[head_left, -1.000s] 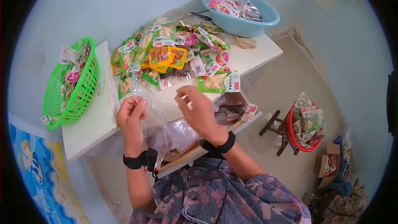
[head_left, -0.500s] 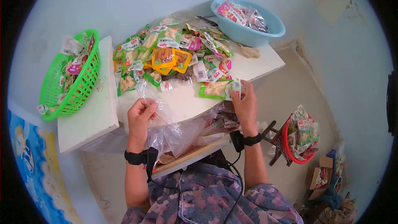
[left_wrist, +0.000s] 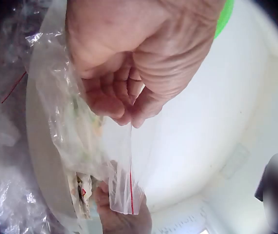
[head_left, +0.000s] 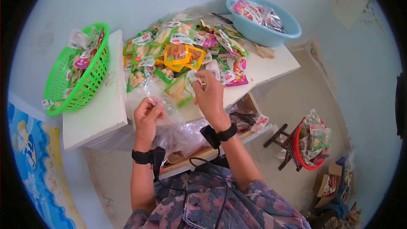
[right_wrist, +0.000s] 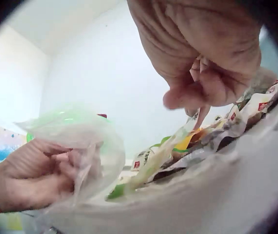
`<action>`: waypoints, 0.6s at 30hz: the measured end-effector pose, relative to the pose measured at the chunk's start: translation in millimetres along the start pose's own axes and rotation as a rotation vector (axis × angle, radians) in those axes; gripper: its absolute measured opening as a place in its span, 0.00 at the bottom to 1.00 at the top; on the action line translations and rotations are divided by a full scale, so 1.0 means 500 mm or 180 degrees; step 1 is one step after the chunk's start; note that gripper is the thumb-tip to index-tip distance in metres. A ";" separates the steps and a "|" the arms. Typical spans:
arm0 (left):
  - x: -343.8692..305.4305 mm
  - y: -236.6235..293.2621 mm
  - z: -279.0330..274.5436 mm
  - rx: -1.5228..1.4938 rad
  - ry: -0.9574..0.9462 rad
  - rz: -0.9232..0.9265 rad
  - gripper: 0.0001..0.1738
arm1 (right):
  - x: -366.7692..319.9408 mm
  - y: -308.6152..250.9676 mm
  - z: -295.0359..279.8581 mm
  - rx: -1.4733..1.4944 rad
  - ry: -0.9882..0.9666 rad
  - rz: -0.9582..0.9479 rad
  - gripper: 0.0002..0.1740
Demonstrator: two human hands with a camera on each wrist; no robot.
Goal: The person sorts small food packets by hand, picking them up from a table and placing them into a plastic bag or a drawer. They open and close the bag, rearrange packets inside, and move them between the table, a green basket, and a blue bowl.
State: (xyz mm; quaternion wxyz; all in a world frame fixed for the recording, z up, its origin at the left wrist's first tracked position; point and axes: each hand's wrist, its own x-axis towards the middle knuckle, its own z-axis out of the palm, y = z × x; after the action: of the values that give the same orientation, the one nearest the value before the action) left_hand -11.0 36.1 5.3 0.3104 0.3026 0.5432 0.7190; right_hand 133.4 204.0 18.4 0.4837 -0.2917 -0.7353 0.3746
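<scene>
My left hand (head_left: 148, 116) pinches the edge of a clear zip bag (left_wrist: 124, 190) with a red line along its seal. From that hand the bag hangs over the desk's front edge. My right hand (head_left: 209, 97) pinches one end of a green-edged snack packet (head_left: 180, 90) with pale contents, holding it above the desktop just right of the bag. In the right wrist view the packet slants down from the fingertips (right_wrist: 178, 100), toward the bag's side. Behind both hands lies a heap of snack packets (head_left: 176, 55), some green-edged, some yellow.
A green basket (head_left: 91, 78) of packets stands on the desk's left, a blue basin (head_left: 271, 36) of packets at its back right. Below the desktop, an open drawer (head_left: 250, 133) holds clear plastic and dark packets. A red basin (head_left: 299, 148) of packets sits on a stool at right.
My right hand reached to the green-edged packet at the desk's front right, took hold of it and brought it left toward the bag. My left hand keeps its pinch on the bag.
</scene>
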 end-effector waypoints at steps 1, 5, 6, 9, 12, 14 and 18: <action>0.002 0.001 -0.002 -0.0033 0.0017 -0.0009 0.07 | 0.013 -0.026 -0.001 0.0432 -0.0094 0.0313 0.14; 0.005 -0.010 -0.014 -0.0264 -0.0019 -0.0039 0.07 | 0.039 -0.045 -0.042 0.1046 0.0176 0.0496 0.10; 0.006 -0.008 -0.011 -0.0294 0.0005 -0.0040 0.06 | 0.044 -0.046 -0.072 0.1114 0.0328 0.0526 0.10; 0.005 -0.005 -0.006 -0.0212 0.0042 -0.0047 0.05 | 0.055 0.014 -0.180 0.1162 0.0865 0.0522 0.08; 0.005 0.007 -0.001 -0.0135 0.0029 -0.0047 0.04 | 0.079 0.091 -0.271 0.1137 0.1348 0.0424 0.06; 0.004 0.007 0.000 -0.0144 0.0006 -0.0054 0.04 | 0.093 0.124 -0.301 0.1195 0.1558 0.0447 0.06; 0.007 0.006 0.000 -0.0249 0.0017 -0.0083 0.04 | 0.109 0.209 -0.317 0.1357 0.1485 0.0516 0.12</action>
State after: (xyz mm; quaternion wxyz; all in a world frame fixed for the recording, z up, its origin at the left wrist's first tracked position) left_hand -13.6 38.3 8.5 0.3299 0.2812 0.5194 0.7364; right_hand 267.8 347.2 -1.9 0.6580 -0.3193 -0.4840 0.4805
